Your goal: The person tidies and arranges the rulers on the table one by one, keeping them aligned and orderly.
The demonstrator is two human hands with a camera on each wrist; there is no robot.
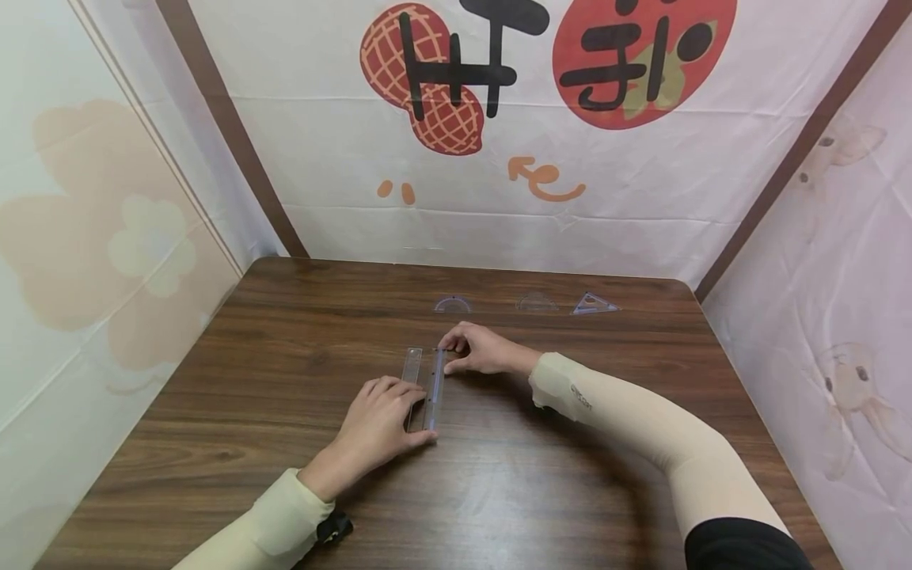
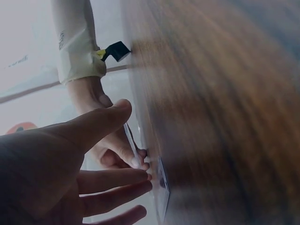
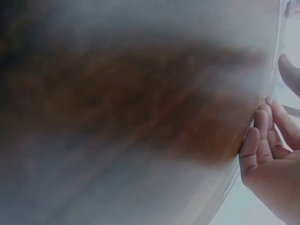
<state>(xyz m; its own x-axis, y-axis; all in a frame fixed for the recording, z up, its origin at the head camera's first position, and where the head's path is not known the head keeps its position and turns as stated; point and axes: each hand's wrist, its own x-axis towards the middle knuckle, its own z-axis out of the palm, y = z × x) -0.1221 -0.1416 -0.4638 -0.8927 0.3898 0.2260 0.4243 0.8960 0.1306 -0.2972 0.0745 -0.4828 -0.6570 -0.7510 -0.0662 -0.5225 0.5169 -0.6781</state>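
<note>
Clear plastic is pinched at its far end by the curled fingers of the right hand: it is a long see-through ruler. Its near end is pressed down by the flat, close-together fingers of the left hand. A second clear ruler is laid just beside it on the brown wooden table. The rulers could be slid crooked if one hand pushes harder, since smooth plastic slips easily.

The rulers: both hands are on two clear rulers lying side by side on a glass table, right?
Not glass. The head view shows the table is dark brown wood. The rest holds: left hand and right hand are on two clear rulers lying side by side.
</note>
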